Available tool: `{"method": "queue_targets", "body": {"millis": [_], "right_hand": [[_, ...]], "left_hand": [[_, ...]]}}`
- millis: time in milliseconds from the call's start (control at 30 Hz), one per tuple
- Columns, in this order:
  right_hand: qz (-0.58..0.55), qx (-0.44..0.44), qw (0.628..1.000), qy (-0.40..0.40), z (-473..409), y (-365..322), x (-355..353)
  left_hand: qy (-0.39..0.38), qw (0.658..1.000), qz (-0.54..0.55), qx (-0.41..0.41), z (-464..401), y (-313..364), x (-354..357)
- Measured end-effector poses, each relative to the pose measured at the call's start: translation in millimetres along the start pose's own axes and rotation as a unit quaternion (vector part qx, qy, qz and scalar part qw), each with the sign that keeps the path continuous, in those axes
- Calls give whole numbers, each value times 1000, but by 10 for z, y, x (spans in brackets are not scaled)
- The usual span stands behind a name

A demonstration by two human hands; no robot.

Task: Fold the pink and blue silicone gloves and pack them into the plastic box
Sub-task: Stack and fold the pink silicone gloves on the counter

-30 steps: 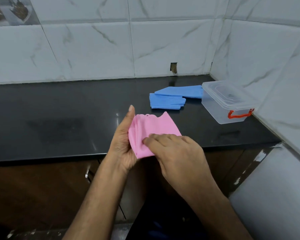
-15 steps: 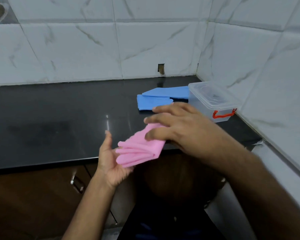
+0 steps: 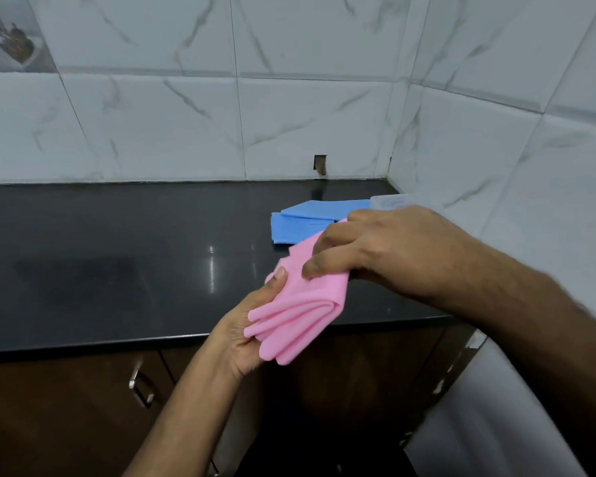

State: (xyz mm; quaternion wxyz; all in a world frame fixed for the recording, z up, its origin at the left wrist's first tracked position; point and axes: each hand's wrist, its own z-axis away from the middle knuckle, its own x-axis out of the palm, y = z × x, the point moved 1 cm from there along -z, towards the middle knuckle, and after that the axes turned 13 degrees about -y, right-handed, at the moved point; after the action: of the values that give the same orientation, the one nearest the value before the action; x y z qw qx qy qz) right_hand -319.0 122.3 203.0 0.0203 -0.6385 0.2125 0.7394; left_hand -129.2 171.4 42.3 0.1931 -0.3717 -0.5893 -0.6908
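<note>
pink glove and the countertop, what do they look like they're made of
Pink glove: soft matte silicone or rubber by its look; it folds in smooth rounded layers without creasing. Countertop: polished black stone, likely granite; it mirrors bright light streaks and the wall hole.

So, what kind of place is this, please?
Most likely a home kitchen. A dark polished counter runs along walls of white marble-look tiles, and brown cupboard doors with a metal handle sit under it. No sink or stove is in view, so I cannot be certain.

two hands [image 3: 252, 325] [image 3: 389, 249], one pink glove bundle [image 3: 303, 304], two blue gloves [image 3: 310, 218], one plastic box [image 3: 389, 201].
</note>
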Motion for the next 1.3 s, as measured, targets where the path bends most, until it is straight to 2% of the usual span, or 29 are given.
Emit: {"method": "queue_targets", "body": {"millis": [100, 167, 200, 233, 267, 300, 367, 400, 433, 467, 500, 567, 600, 667, 733, 767, 800, 900, 933, 1000, 1133, 1300], "right_hand": [[-45, 22, 998, 48, 85, 118, 165], [-121, 40, 985, 115, 141, 161, 396], [-204, 37, 965, 159, 158, 139, 528], [-307, 27, 929, 204, 159, 96, 662], [-416, 17, 875, 245, 140, 31, 794], [-526, 10, 801, 287, 110, -48, 913], [-727, 12, 587, 355, 17, -182, 1099], [-797, 17, 480, 367, -40, -225, 1187], [-845, 18, 390, 366, -91, -261, 1270], [-876, 17, 325, 357, -123, -279, 1332], [-895, 18, 279, 346, -136, -273, 1378], [-917, 18, 230, 327, -149, -205, 1400], [-921, 18, 224, 318, -158, -153, 1409], [-925, 24, 236, 297, -196, -49, 1411], [-916, 52, 274, 288, -245, 27, 1424], [-903, 78, 314, 284, -279, 62, 1447], [-880, 110, 371, 277, -326, 91, 1453], [-757, 223, 574, 218, -473, 180, 1540], [-722, 240, 619, 195, -532, 204, 1584], [-675, 243, 677, 163, -661, 225, 1655], [-622, 242, 733, 132, -939, 191, 1716], [-622, 195, 750, 106, -1348, 28, 1719]], "left_hand": [[-14, 997, 62, 45, -57, 97, 99], [28, 997, 30, 71, -93, 144, 143], [57, 994, 2, 89, -119, 152, 98], [81, 991, -16, 110, -121, 166, 82], [99, 986, -27, 132, -122, 189, 106], [117, 980, -43, 154, -117, 204, 128], [153, 970, -80, 174, -133, 214, 135], [162, 967, -89, 176, -143, 205, 131], [167, 966, -93, 174, -150, 197, 123], [169, 966, -92, 171, -157, 192, 109], [174, 966, -91, 168, -163, 187, 83], [190, 963, -102, 160, -178, 173, 24], [201, 960, -112, 157, -201, 166, -11], [227, 952, -132, 156, -238, 155, -101], [244, 947, -147, 151, -275, 158, -189], [249, 945, -154, 146, -297, 166, -230], [254, 943, -164, 139, -323, 174, -273], [269, 934, -212, 107, -435, 223, -403], [277, 929, -226, 97, -474, 251, -448], [294, 919, -250, 84, -535, 343, -534], [315, 900, -293, 65, -530, 634, -712], [340, 874, -343, 60, -279, 966, -934]]}}
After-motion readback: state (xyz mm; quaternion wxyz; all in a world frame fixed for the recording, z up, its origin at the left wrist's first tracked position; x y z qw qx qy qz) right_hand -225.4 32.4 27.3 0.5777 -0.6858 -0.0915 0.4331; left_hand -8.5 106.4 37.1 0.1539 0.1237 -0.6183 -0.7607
